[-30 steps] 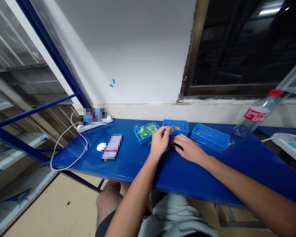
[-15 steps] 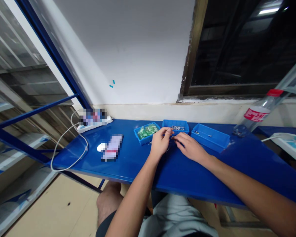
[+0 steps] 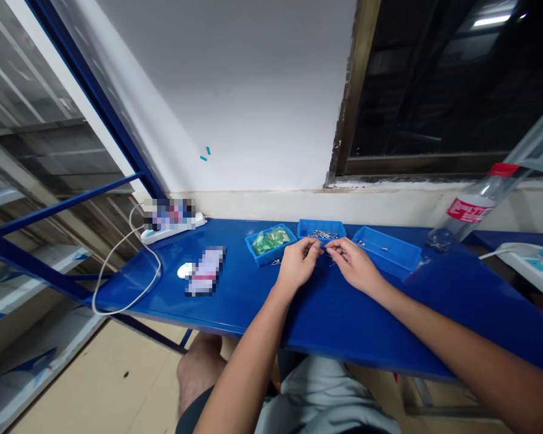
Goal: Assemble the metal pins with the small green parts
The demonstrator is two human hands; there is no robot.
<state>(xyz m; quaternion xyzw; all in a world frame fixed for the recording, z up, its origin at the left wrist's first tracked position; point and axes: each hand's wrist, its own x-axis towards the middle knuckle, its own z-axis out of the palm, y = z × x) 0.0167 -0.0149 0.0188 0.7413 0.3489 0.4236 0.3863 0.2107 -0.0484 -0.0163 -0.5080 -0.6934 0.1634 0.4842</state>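
Note:
My left hand (image 3: 299, 260) and my right hand (image 3: 350, 264) meet fingertip to fingertip above the blue table, just in front of the middle blue bin (image 3: 304, 226). Both are closed in a pinch; whatever small thing they hold is too small to make out. Thin metal pins (image 3: 323, 234) that look like screws or rivets lie in that bin. Left of it, another blue bin (image 3: 261, 260) holds green pieces (image 3: 270, 240) in clear wrapping. A right-hand blue bin (image 3: 391, 260) contains a few small metal parts (image 3: 384, 248). Some metal pieces (image 3: 277, 261) lie beside my left hand.
On the right stands a clear plastic bottle (image 3: 471, 208) with a red cap. A blurred-out flat object (image 3: 207, 271) and a white round item (image 3: 185, 270) lie at left. A white power strip (image 3: 174, 229) and its looping cable (image 3: 100, 283) occupy the far left corner.
My hands have risen slightly toward the middle bin, and their fingertips have come closer together. My right hand's fingers have drawn into a pinch. The bins stay about where they were.

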